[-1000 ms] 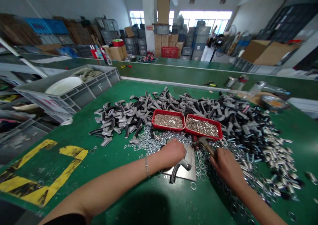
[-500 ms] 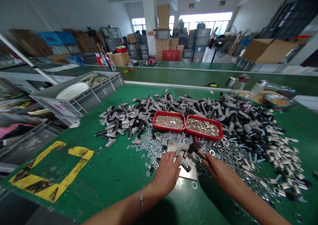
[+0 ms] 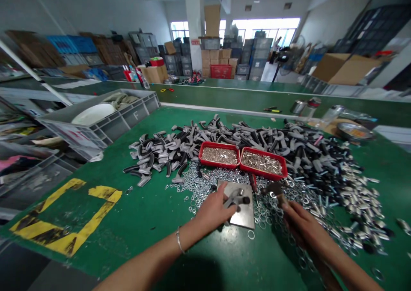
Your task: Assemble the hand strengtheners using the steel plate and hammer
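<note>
My left hand [image 3: 212, 209] is closed on a grey curved metal handle part [image 3: 236, 198] with a dark round end, over a flat metal plate [image 3: 243, 218]. My right hand [image 3: 300, 219] grips a hammer [image 3: 272, 189] by its wooden handle, to the right of the plate and apart from the part. The hammer's head is over loose metal rings. A red-handled tool [image 3: 253, 182] lies beside the plate's upper right corner. Part of the piece in my left hand is covered by the fingers.
Two red trays [image 3: 201, 159] of small metal pins stand behind the plate. A heap of grey and black handle parts [image 3: 167, 147] spreads behind them. Silvery cylinders [image 3: 359, 214] and rings lie to the right. A grey crate [image 3: 123, 119] stands at the left.
The hammer has moved right, away from the grey part. The part has turned in my left hand, its dark end now pointing right and higher than before.
</note>
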`<state>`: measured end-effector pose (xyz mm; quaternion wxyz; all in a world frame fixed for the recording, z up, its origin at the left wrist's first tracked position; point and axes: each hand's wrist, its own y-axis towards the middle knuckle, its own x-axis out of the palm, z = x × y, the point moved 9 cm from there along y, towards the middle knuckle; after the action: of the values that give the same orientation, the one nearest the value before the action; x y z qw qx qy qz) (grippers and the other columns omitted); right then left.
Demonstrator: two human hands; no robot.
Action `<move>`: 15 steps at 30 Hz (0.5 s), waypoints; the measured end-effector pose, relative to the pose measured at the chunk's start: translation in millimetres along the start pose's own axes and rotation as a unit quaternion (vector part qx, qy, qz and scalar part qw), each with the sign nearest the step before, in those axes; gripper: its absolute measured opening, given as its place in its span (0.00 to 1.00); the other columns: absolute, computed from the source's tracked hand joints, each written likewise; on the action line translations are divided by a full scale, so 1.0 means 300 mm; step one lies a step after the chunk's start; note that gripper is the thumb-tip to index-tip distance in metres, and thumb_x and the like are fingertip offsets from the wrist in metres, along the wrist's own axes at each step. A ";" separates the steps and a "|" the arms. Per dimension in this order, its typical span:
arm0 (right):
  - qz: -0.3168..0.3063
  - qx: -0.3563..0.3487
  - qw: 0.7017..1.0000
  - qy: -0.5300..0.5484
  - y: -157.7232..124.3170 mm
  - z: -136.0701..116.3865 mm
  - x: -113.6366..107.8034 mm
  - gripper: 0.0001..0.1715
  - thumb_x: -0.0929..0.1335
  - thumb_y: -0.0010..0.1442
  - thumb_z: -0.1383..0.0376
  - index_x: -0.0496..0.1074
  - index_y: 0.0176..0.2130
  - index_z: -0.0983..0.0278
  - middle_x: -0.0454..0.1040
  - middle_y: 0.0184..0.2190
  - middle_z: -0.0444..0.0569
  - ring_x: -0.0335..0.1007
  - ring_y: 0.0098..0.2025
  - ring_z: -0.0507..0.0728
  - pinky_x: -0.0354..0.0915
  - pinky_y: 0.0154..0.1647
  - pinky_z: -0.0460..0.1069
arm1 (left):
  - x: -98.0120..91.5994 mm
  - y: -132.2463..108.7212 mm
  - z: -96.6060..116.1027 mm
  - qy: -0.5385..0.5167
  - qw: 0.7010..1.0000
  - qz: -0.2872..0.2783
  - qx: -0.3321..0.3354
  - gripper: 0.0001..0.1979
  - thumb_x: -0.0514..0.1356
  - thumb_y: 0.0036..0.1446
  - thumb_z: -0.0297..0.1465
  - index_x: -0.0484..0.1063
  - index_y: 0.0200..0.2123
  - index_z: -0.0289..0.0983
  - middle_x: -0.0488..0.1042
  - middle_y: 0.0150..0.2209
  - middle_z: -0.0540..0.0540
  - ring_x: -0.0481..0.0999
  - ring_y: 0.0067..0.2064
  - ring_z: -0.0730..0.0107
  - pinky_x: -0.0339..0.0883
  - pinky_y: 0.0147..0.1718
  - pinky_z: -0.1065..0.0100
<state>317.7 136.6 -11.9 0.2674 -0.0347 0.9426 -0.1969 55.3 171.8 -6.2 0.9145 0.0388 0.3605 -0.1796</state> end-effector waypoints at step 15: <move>0.116 -0.118 0.913 -0.373 0.309 -0.205 0.155 0.18 0.61 0.66 0.54 0.69 0.38 0.66 0.78 0.35 0.63 0.77 0.35 0.67 0.64 0.32 0.54 | -0.028 -0.029 -0.028 0.078 0.993 0.034 0.083 0.22 0.63 0.57 0.35 0.67 0.55 0.39 0.68 0.54 0.41 0.64 0.56 0.54 0.56 0.59 0.52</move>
<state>249.9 235.7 -23.0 0.6145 -0.0279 0.7881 -0.0246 40.9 167.8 -6.2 0.8830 0.1404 0.4128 -0.1739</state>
